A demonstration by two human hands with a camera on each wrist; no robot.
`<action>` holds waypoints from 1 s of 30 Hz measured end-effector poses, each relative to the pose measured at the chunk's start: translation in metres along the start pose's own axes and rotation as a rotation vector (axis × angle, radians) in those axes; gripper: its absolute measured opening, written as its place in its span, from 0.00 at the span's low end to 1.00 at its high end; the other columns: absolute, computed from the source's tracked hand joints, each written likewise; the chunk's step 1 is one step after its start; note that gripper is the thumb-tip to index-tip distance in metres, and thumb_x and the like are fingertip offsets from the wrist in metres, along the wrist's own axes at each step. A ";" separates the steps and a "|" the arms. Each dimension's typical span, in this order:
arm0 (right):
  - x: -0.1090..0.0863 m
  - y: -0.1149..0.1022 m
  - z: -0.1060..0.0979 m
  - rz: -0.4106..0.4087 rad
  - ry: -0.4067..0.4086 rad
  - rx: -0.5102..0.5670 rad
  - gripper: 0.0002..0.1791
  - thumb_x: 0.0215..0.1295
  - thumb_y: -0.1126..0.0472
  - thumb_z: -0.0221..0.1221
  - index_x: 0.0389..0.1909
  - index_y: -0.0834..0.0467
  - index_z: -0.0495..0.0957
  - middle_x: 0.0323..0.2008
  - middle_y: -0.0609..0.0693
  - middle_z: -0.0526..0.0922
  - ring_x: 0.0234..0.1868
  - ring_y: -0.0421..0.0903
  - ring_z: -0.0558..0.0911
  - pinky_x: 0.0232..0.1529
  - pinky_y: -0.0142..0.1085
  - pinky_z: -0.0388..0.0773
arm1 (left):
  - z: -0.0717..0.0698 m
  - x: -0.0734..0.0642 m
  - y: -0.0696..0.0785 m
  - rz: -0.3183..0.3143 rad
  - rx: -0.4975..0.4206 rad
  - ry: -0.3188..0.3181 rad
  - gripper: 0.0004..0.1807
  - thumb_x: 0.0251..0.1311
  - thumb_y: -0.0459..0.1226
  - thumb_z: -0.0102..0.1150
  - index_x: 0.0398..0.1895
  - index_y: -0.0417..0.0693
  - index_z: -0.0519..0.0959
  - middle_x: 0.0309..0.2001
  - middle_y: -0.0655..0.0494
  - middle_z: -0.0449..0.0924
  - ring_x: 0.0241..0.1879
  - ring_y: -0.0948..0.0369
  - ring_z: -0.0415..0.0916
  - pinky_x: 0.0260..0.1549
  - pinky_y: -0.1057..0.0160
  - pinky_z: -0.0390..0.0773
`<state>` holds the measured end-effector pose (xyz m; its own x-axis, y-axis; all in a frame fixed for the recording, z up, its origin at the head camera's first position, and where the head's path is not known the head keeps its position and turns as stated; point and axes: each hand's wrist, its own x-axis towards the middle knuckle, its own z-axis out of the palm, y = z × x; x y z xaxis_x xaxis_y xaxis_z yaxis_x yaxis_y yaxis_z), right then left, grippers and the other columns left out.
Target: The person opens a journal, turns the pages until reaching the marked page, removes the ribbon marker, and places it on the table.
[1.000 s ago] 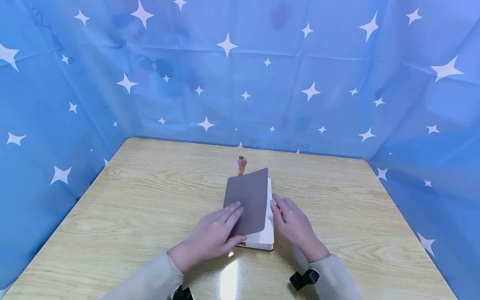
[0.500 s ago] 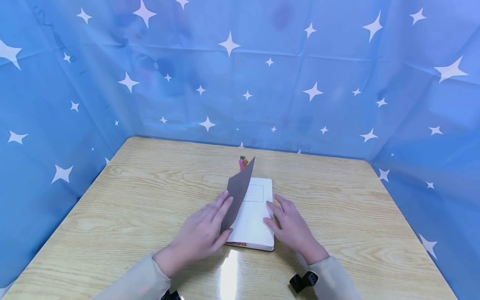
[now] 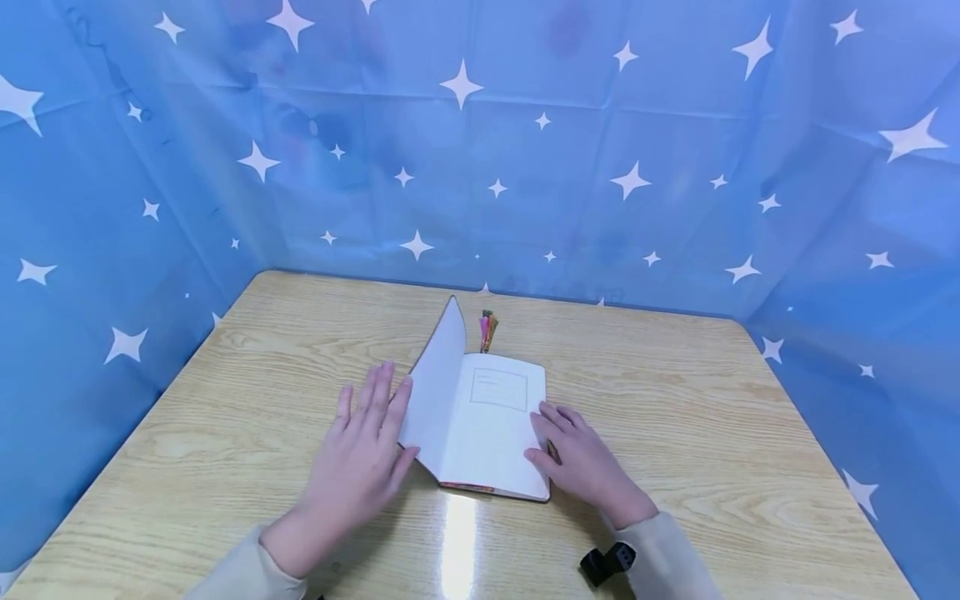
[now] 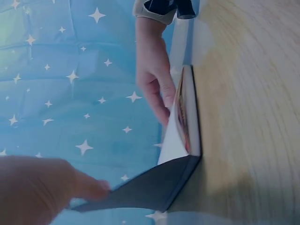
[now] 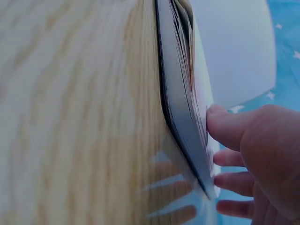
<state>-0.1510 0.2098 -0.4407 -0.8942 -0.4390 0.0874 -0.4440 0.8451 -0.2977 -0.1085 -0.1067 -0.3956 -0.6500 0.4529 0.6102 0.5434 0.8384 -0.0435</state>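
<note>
A notebook (image 3: 491, 450) lies on the table with its front cover (image 3: 437, 392) raised and leaning to the left. Its first page is white, with a printed box near the top. My left hand (image 3: 356, 458), fingers straight and spread, is at the cover's outer edge; in the left wrist view the thumb overlaps the dark outside of the cover (image 4: 145, 190). My right hand (image 3: 588, 467) rests at the notebook's right edge, fingers relaxed. In the right wrist view, its thumb (image 5: 227, 129) touches the page and its other fingers are along the edge of the page block (image 5: 183, 98).
Pink and gold bookmark tassels (image 3: 487, 331) stick out past the notebook's top edge. Beneath is a wood-grain table (image 3: 247, 400). A blue curtain with white stars (image 3: 517, 150) hangs behind and along both sides. A black wrist device (image 3: 607, 564) is on my right wrist.
My left hand has moved left with the cover, which has swung from nearly flat over the pages to past upright, baring the first page. The right hand has come slightly onto the page edge.
</note>
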 end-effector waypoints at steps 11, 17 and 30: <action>0.000 0.000 0.000 -0.007 -0.007 0.010 0.32 0.66 0.46 0.54 0.66 0.60 0.64 0.66 0.59 0.61 0.65 0.59 0.61 0.63 0.55 0.57 | -0.006 -0.006 -0.018 -0.010 0.183 -0.300 0.44 0.53 0.53 0.61 0.67 0.37 0.59 0.69 0.34 0.46 0.68 0.39 0.41 0.63 0.37 0.44; -0.002 0.000 0.002 -0.023 0.014 0.020 0.32 0.64 0.47 0.56 0.65 0.58 0.65 0.68 0.57 0.59 0.65 0.59 0.61 0.62 0.56 0.58 | 0.000 -0.014 -0.024 0.005 0.099 -0.332 0.36 0.60 0.49 0.56 0.66 0.36 0.62 0.67 0.33 0.52 0.68 0.39 0.42 0.63 0.40 0.49; -0.006 0.002 0.000 -0.111 -0.006 0.013 0.30 0.63 0.45 0.56 0.65 0.52 0.67 0.67 0.53 0.62 0.64 0.60 0.61 0.61 0.58 0.57 | 0.022 -0.037 -0.035 -0.103 -0.157 -0.482 0.38 0.65 0.47 0.50 0.67 0.29 0.54 0.68 0.32 0.48 0.66 0.38 0.47 0.60 0.39 0.54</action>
<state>-0.1466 0.2142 -0.4418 -0.8391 -0.5317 0.1148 -0.5396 0.7870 -0.2992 -0.1153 -0.1459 -0.4339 -0.8554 0.4896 0.1693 0.5126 0.8471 0.1400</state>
